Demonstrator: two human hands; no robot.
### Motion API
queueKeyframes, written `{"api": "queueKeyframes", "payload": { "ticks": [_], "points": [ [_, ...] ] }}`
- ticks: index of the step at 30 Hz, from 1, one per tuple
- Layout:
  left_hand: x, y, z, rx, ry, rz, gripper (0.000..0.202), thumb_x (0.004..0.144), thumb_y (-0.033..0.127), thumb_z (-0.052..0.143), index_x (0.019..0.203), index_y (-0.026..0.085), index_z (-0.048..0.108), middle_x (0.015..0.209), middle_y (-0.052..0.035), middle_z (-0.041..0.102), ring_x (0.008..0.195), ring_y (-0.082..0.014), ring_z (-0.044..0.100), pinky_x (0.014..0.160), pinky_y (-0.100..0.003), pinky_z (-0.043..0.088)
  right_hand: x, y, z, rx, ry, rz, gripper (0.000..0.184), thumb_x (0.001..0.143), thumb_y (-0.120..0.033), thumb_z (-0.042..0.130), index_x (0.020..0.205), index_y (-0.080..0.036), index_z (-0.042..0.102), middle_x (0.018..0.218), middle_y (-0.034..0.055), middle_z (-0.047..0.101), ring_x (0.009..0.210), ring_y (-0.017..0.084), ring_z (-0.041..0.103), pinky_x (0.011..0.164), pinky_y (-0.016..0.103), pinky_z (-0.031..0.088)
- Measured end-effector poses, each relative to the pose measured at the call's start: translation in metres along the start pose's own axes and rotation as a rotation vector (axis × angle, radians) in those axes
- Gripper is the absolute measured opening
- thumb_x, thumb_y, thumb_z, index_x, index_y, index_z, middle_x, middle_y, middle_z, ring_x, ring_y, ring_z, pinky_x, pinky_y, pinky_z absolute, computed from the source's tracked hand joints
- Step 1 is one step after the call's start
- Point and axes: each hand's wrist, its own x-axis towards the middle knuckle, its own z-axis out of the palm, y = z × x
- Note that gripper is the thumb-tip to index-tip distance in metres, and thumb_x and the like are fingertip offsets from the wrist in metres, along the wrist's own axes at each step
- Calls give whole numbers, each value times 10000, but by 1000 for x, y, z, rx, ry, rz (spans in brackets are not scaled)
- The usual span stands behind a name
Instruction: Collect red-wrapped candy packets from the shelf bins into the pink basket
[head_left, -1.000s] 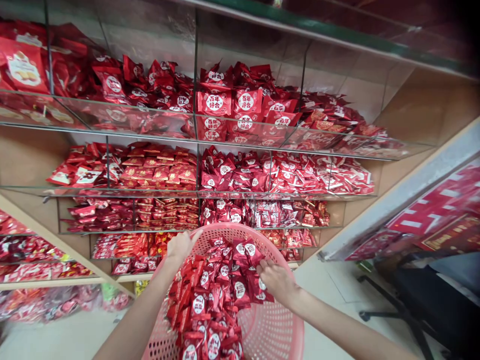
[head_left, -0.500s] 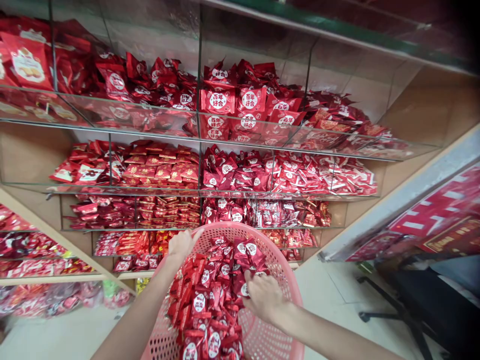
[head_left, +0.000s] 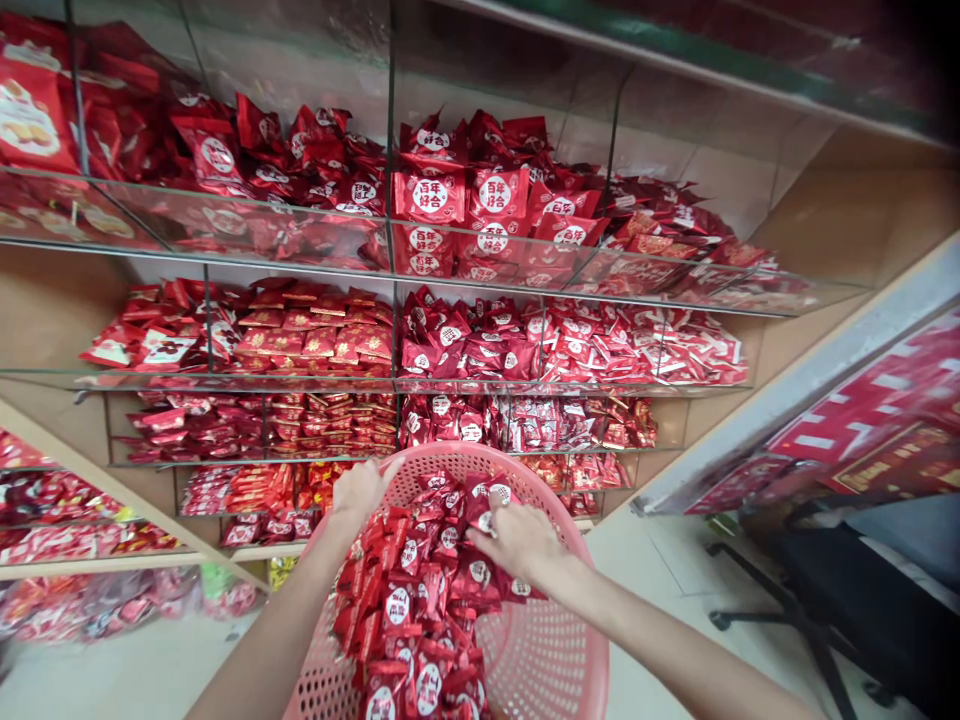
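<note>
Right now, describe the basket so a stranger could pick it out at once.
Below the glass shelves of red packets, find the pink basket. The left hand grips its rim; the right hand rests on its packets. It alone is round, pink and perforated.

A shop — glass shelves [head_left: 480, 300] stacked with red snack packets [head_left: 495, 195], pink basket [head_left: 555, 650]

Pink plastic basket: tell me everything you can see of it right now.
The round pink plastic basket has perforated walls and a smooth rim. It is tilted toward the glass shelves and holds a heap of small red foil snack packets. The left hand grips its far rim; the right hand rests on the packets inside.
</note>
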Motion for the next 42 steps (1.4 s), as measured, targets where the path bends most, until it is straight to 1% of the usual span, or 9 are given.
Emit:
{"api": "queueKeyframes", "payload": {
  "ticks": [4, 10, 18, 25, 29, 34, 38, 40, 42],
  "points": [
    [0, 1, 0, -1, -4, -15, 782, 685, 675, 91, 895, 108, 587, 814, -151, 633, 812, -280, 580, 671, -351, 433, -3, 22, -8, -81, 169, -39, 551, 738, -565, 368, 1031, -114, 486, 973, 161, 569, 921, 250, 531, 762, 333, 382],
    [0, 0, 3, -9, 14, -11, 800, 679, 680, 69, 891, 114, 594, 825, -163, 633, 822, -278, 578, 683, -362, 429, -12, 12, 18, -169, 70, -82, 556, 696, -521, 479, 1057, -99, 495, 975, 169, 560, 976, 278, 478, 773, 373, 381],
    [-3, 1, -2, -12, 4, 2, 787, 690, 666, 65, 905, 113, 582, 828, -167, 635, 820, -282, 579, 673, -373, 429, -6, -2, 43, -275, 158, -341, 584, 603, -515, 595, 1018, -115, 504, 948, 129, 557, 929, 249, 484, 805, 369, 376],
    [-2, 1, 1, -1, 22, -6, 760, 697, 661, 83, 893, 123, 582, 801, -149, 635, 796, -282, 585, 652, -369, 436, -3, -1, 44, -338, 199, -272, 613, 547, -539, 626, 991, -131, 516, 930, 127, 560, 904, 262, 490, 726, 379, 416],
    [-1, 0, 4, -22, 22, -16, 755, 698, 660, 88, 890, 124, 583, 799, -141, 636, 784, -270, 589, 651, -354, 438, -6, -1, 9, -270, 252, -275, 453, 642, -518, 561, 897, -145, 540, 822, 97, 584, 830, 240, 529, 658, 333, 423],
    [-2, -2, 4, -46, 25, -15, 758, 696, 664, 94, 867, 121, 594, 796, -142, 636, 787, -255, 590, 651, -329, 438, 9, -6, -82, -153, 472, -274, 309, 818, -415, 357, 834, -151, 516, 750, 74, 578, 664, 174, 544, 517, 256, 358],
    [-1, -3, 5, -57, 44, -16, 739, 703, 658, 106, 867, 129, 595, 785, -139, 639, 775, -256, 593, 648, -338, 437, 49, -8, -151, -236, 628, -303, 183, 835, -229, 341, 884, -154, 500, 799, 78, 564, 714, 169, 517, 532, 253, 331],
    [-1, -4, 6, -62, 52, -16, 740, 703, 657, 105, 875, 129, 594, 785, -143, 639, 774, -260, 594, 644, -343, 438, 75, -9, -172, -334, 654, -384, 193, 806, -124, 354, 930, -155, 499, 883, 87, 552, 824, 187, 488, 608, 271, 345],
    [-1, -5, 8, -69, 60, -11, 733, 708, 651, 104, 879, 130, 591, 783, -143, 640, 772, -261, 595, 641, -345, 440, 101, -14, -185, -393, 584, -444, 265, 764, -62, 384, 973, -174, 503, 975, 84, 531, 895, 194, 456, 658, 284, 347]
  ]
}}
